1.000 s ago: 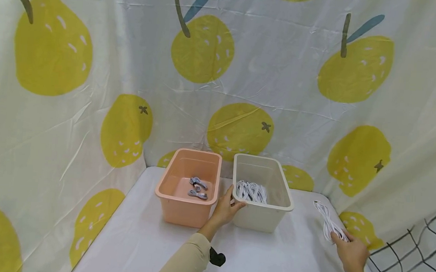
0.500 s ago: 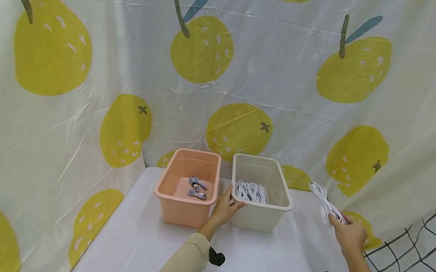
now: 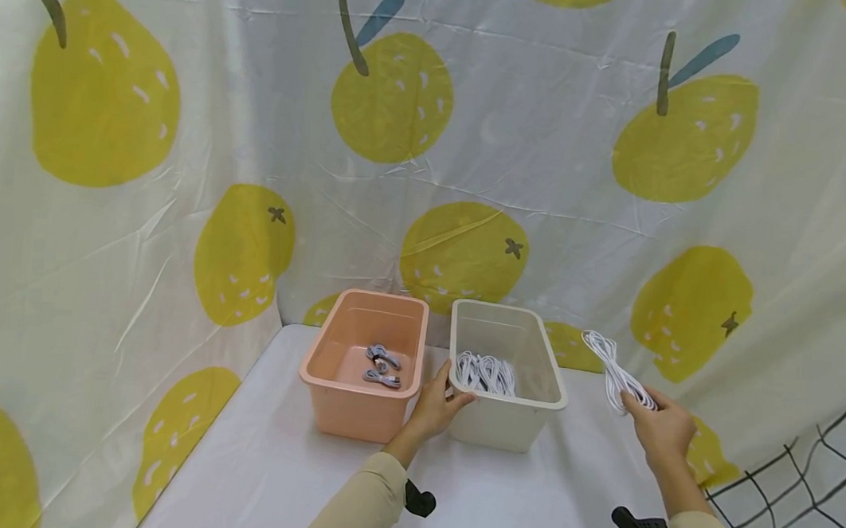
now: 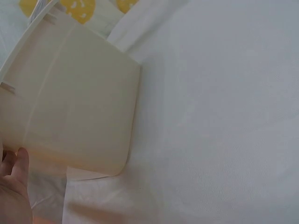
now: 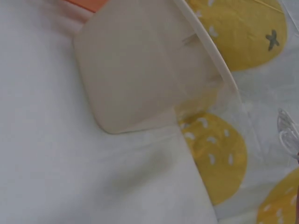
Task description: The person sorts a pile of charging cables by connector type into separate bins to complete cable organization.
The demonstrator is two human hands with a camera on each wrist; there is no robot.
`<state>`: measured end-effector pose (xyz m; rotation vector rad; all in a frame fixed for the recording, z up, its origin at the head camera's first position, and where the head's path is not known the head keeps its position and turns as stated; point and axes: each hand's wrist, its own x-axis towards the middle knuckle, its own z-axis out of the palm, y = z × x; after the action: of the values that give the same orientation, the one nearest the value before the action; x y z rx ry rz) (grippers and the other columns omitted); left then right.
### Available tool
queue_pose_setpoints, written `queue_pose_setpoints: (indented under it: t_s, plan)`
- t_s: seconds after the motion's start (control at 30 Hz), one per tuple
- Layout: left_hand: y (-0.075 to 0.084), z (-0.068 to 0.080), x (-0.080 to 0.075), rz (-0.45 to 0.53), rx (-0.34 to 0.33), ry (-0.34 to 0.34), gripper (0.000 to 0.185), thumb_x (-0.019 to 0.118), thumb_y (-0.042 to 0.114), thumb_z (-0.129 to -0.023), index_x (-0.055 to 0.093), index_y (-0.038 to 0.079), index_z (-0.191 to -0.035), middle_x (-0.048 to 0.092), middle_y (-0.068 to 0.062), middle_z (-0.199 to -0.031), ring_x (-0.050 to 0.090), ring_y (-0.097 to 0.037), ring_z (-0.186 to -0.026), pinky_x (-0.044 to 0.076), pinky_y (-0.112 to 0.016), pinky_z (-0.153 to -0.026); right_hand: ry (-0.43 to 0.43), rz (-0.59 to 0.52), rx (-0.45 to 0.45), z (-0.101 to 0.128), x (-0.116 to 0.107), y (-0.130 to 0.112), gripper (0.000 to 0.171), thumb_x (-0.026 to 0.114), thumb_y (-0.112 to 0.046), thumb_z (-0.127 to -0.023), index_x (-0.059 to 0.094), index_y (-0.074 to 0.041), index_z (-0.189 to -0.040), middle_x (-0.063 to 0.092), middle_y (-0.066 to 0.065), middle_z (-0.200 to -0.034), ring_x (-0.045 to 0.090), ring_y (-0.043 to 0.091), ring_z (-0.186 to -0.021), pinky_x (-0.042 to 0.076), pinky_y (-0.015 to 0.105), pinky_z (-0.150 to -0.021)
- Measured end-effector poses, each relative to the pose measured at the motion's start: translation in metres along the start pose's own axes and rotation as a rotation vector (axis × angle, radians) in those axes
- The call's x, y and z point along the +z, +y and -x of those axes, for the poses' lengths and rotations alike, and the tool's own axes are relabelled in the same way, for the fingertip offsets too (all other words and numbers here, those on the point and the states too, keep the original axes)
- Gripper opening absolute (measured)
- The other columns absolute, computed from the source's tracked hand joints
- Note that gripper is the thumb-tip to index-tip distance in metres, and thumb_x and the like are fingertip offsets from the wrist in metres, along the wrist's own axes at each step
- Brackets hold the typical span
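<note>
Higher now: seemingly coiled white cable (image 3: 613,371)

I see my left hand (image 3: 439,404) gripping the white bin's (image 3: 530,421) near-left rim; white cables (image 3: 485,371) lie inside it; the pink bin (image 3: 330,395) sits just left; my right hand (image 3: 662,428) holds a cable bundle (image 3: 607,368) raised to its right.

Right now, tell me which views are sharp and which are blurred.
Head view: evenly lit and sharp, the white bin, pink bin and white cable bundle in the right hand read clearly. Left wrist view: soft, bin wall close. Right wrist view: blurred, pale bin hazy.
</note>
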<state>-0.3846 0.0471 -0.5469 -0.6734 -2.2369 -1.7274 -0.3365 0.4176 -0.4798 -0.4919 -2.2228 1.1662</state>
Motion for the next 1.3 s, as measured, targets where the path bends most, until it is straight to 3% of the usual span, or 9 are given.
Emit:
queue_pose_setpoints:
  t_s: [0.27, 0.47, 0.7, 1.07, 1.3]
  plan:
    - [-0.007, -0.003, 0.002, 0.008, -0.028, -0.006, 0.087, 0.074, 0.019, -0.098, 0.020, -0.009, -0.159, 0.040, -0.028, -0.156, 0.044, -0.041, -0.140, 0.049, -0.041, -0.102, -0.012, -0.040, -0.052, 0.001, 0.011, -0.014, 0.051, 0.082, -0.024, -0.090, 0.068, 0.002, -0.131, 0.067, 0.026, -0.126, 0.057, 0.007, -0.084, 0.043, 0.007, -0.060]
    - [-0.002, 0.000, 0.000, -0.030, -0.041, -0.004, 0.088, 0.074, 0.020, -0.098, 0.019, -0.011, -0.159, 0.040, -0.029, -0.155, 0.045, -0.044, -0.138, 0.049, -0.041, -0.103, -0.066, -0.047, -0.067, 0.005, 0.017, -0.023, 0.052, 0.080, -0.023, -0.092, 0.065, 0.004, -0.134, 0.065, 0.028, -0.129, 0.060, 0.022, -0.091, 0.045, 0.008, -0.059]
    - [-0.001, -0.001, 0.000, -0.001, -0.051, -0.006, 0.088, 0.074, 0.020, -0.099, 0.018, -0.010, -0.159, 0.038, -0.031, -0.156, 0.044, -0.046, -0.138, 0.049, -0.041, -0.103, -0.058, -0.019, -0.113, 0.005, 0.027, -0.030, 0.050, 0.080, -0.024, -0.091, 0.068, 0.004, -0.131, 0.066, 0.029, -0.127, 0.060, 0.031, -0.097, 0.042, 0.011, -0.057]
    - [-0.002, -0.001, -0.001, -0.045, -0.050, -0.008, 0.088, 0.074, 0.023, -0.098, 0.020, -0.011, -0.159, 0.041, -0.029, -0.154, 0.047, -0.042, -0.137, 0.049, -0.041, -0.103, -0.074, -0.049, -0.152, 0.009, 0.048, -0.042, 0.044, 0.081, -0.020, -0.090, 0.072, 0.004, -0.126, 0.067, 0.028, -0.125, 0.062, 0.035, -0.104, 0.040, 0.010, -0.061]
    - [-0.002, -0.001, 0.000, -0.015, -0.028, 0.002, 0.086, 0.074, 0.019, -0.098, 0.020, -0.010, -0.159, 0.043, -0.029, -0.153, 0.046, -0.046, -0.137, 0.048, -0.047, -0.103, -0.072, -0.083, -0.168, 0.012, 0.062, -0.046, 0.043, 0.082, -0.018, -0.088, 0.073, 0.003, -0.124, 0.069, 0.026, -0.122, 0.064, 0.034, -0.106, 0.040, 0.008, -0.065]
